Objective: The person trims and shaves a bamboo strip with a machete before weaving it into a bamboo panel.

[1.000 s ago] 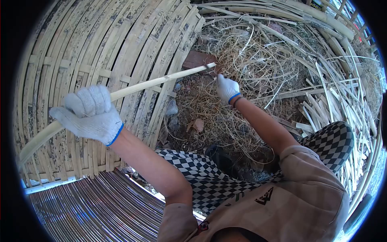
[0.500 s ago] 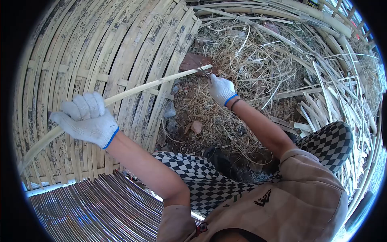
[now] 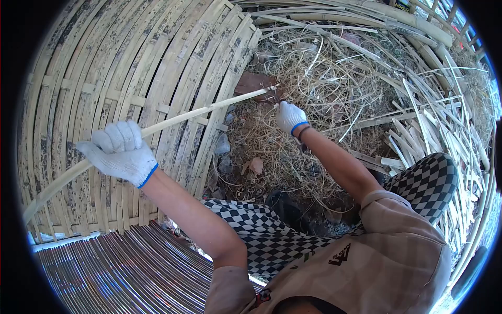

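Left hand (image 3: 121, 152): gloved fingers clamped around the bamboo strip (image 3: 198, 111), over the woven bamboo panel (image 3: 130, 68).
Bamboo strip: slants up toward the shavings pile (image 3: 324, 89).
Right hand (image 3: 290, 116): gloved, curled beside the strip's far end; grip unclear.

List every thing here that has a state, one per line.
Left hand: gloved, shut on the bamboo strip.
Right hand: gloved, closed near the strip's far end.
Bamboo strip: held off the ground, slightly bowed.
Woven panel: lying curved, mottled.
Shavings: loose, tangled pile.
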A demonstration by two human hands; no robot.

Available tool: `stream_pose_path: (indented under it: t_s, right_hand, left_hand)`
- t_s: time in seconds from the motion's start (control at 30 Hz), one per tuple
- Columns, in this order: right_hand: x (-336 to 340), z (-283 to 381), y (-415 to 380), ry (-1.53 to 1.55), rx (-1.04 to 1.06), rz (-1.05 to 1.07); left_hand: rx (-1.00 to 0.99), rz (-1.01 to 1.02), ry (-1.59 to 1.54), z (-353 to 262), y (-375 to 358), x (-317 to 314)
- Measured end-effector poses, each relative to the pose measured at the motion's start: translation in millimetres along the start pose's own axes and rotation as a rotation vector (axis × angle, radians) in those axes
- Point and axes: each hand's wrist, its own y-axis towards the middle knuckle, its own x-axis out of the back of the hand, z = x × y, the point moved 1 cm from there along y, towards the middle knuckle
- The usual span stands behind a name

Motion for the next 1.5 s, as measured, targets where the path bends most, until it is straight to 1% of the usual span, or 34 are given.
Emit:
stream_pose_path:
  t_s: [0.07,0.17,0.3,0.33,0.43,0.47,0.57,0.6,0.67,0.7,0.73,0.83,0.87,0.97,1.1,1.13,1.2,1.23,1.27,1.3,1.33,1.37,1.43,1.47,1.5]
  right_hand:
    - [24.2,16.0,-23.4,0.031,0.004,0.024]
    - [-13.2,-33.8,-6.4,-0.043,-0.155,0.075]
    - [12.5,-5.1,-10.2,-0.031,-0.077,0.083]
    - [29.5,13.3,-22.7,0.007,-0.042,0.003]
    - [55.0,45.6,-33.6,0.032,0.124,-0.019]
    - [50.0,44.6,-27.3,-0.008,0.136,-0.034]
    - [-4.9,1.9,25.2,0.083,-0.048,-0.052]
    - [-3.6,5.7,29.4,0.056,0.007,-0.069]
    - [-1.6,6.8,31.9,-0.012,0.051,-0.100]
    - [9.7,13.8,22.4,-0.048,0.074,-0.109]
    - [21.4,20.4,7.7,-0.023,0.125,-0.109]
    - [-3.9,-4.2,17.0,-0.009,-0.011,-0.040]
    - [-4.2,-9.2,25.0,-0.009,-0.024,0.026]
    - [-4.5,-0.3,25.3,-0.043,0.015,-0.056]
    - [-3.9,-25.4,5.6,-0.046,-0.100,0.035]
    - [3.9,-29.5,13.0,-0.070,-0.122,0.167]
    - [8.9,-20.2,15.7,-0.075,-0.083,0.174]
    - [19.7,-14.7,11.7,-0.090,-0.063,0.182]
    - [9.4,-21.2,14.5,-0.065,-0.001,0.181]
    - [24.1,-10.8,-0.5,-0.107,0.016,0.235]
    - [6.2,-23.8,0.3,-0.170,0.062,0.278]
    - [-12.6,-37.3,3.6,-0.235,0.109,0.320]
    - [21.7,-24.6,-37.2,-0.058,-0.115,0.202]
    - [30.3,-30.0,-40.1,-0.116,-0.102,0.308]
    - [49.4,-26.0,-48.1,-0.178,-0.023,0.287]
  left_hand:
    - [0.004,-0.007,-0.009,-0.2,1.3,1.2]
    - [0.025,0.161,-0.114,1.1,2.9,4.8]
    - [0.014,0.210,-0.094,0.7,-6.3,-10.1]
    - [0.018,0.238,-0.109,0.7,-6.3,-12.9]
    - [0.041,0.315,-0.137,2.2,-6.1,-15.6]
    - [0.048,0.341,-0.142,1.9,-5.3,-15.6]
    - [0.065,0.319,-0.144,1.4,-7.7,-12.8]
    - [0.059,0.327,-0.144,-0.1,-7.5,-9.6]
    - [0.046,0.342,-0.155,-0.8,-6.6,-2.1]
    - [0.042,0.332,-0.156,0.5,-7.1,-2.0]
    - [0.038,0.325,-0.154,1.2,-6.3,-2.6]
    - [0.036,0.275,-0.151,0.4,-9.8,-4.7]
    - [0.025,0.263,-0.156,1.1,-8.4,-6.7]
    - [0.040,0.310,-0.159,0.3,-6.7,-6.6]
    - [0.051,0.322,-0.192,3.7,-7.4,-11.4]
    - [0.045,0.325,-0.214,6.0,-5.2,-11.5]
    - [0.076,0.376,-0.267,6.3,1.5,-10.8]
    - [0.047,0.267,-0.209,5.9,2.9,-8.5]
    - [0.020,0.152,-0.153,4.7,1.3,-6.3]
    - [-0.015,0.041,-0.103,2.7,0.9,-4.5]
    - [-0.024,-0.027,-0.072,-0.7,0.3,7.7]
    - [-0.038,-0.037,-0.072,-15.9,1.3,15.5]
    - [-0.060,-0.060,-0.075,-46.2,-6.6,26.3]
    - [-0.096,-0.131,-0.036,-65.7,-12.9,17.5]
    - [-0.142,-0.161,0.003,-83.7,-18.2,9.5]
